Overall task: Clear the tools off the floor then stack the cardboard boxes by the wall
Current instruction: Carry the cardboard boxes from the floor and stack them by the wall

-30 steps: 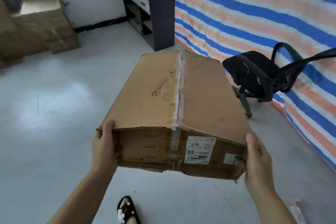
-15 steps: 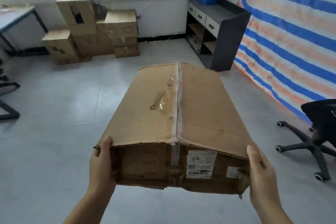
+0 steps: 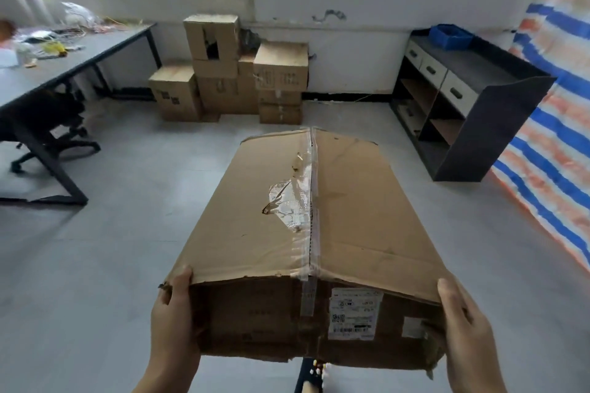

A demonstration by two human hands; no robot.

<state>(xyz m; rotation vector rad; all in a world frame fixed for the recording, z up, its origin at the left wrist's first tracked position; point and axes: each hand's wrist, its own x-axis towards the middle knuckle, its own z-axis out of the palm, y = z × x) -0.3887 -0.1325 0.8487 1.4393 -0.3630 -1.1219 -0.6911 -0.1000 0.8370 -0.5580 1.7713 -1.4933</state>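
I carry a large taped cardboard box (image 3: 351, 201) in front of me, above the grey floor, with a white label on its near end. My left hand (image 3: 174, 316) grips the near left corner, thumb on the top edge. My right hand (image 3: 464, 332) grips the near right corner the same way. Ahead, against the white wall under the window, stands a stack of several cardboard boxes (image 3: 236, 73). No tools show on the floor in this view.
A dark desk (image 3: 48, 70) with clutter and a black office chair (image 3: 54, 124) stand at the left. A dark shelf unit (image 3: 472, 99) with drawers and a blue bin (image 3: 450, 37) is at the right, beside a striped tarp (image 3: 555, 124). Open floor lies between me and the stack.
My view has swung left and up toward the wall. The box stack, desk and window have come into sight, and the chair at the right has left the frame. Both hands hold the box as before.
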